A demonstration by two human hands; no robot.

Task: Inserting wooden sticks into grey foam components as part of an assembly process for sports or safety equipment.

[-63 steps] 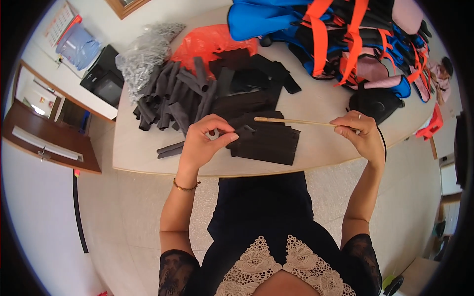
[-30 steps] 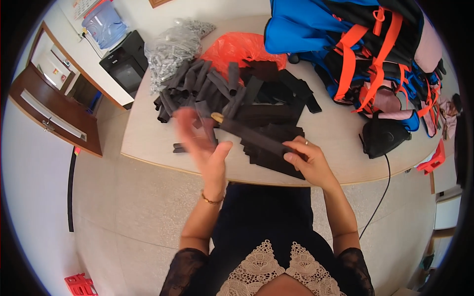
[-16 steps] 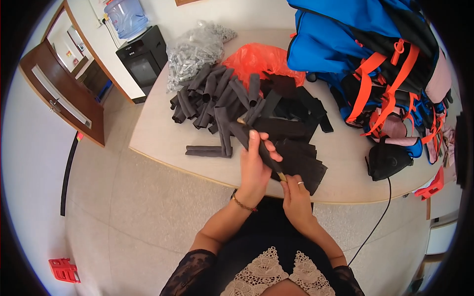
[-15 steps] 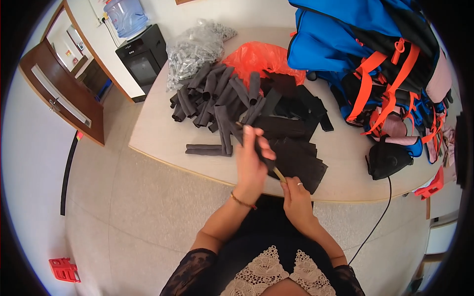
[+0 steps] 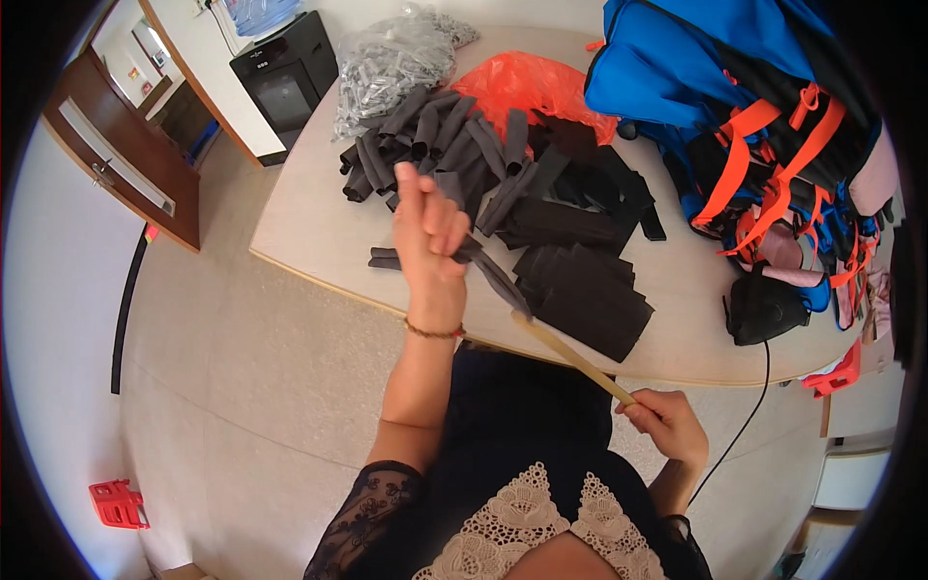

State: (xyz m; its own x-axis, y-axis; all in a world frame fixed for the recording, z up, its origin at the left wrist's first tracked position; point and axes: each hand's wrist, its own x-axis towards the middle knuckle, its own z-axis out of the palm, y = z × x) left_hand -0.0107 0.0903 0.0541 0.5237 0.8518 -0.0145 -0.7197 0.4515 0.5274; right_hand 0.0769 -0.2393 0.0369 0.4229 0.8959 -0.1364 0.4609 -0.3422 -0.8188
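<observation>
My left hand (image 5: 431, 246) is closed on one end of a dark grey fabric tube (image 5: 499, 282), above the table's near edge. Out of the tube's other end comes a flat yellowish stick (image 5: 575, 359), whose tip is hidden at the cloth. The stick's far end is pinched in my right hand (image 5: 671, 425), off the table edge at the right. Beyond my left hand lies a heap of similar grey fabric tubes (image 5: 454, 126). A fanned stack of flat dark fabric pieces (image 5: 592, 307) rests just past the stick.
A clear plastic bag of small grey pieces (image 5: 391, 72) and a red plastic bag (image 5: 527, 87) stand behind the heap on the pale table (image 5: 304, 217). Blue backpacks with orange straps (image 5: 696, 72) fill the right side. A black pouch (image 5: 764, 307) has a cable trailing down.
My hands have moved apart: the left away to the far left with the tube, the right toward the right and nearer me. Much more of the stick shows outside the cloth.
</observation>
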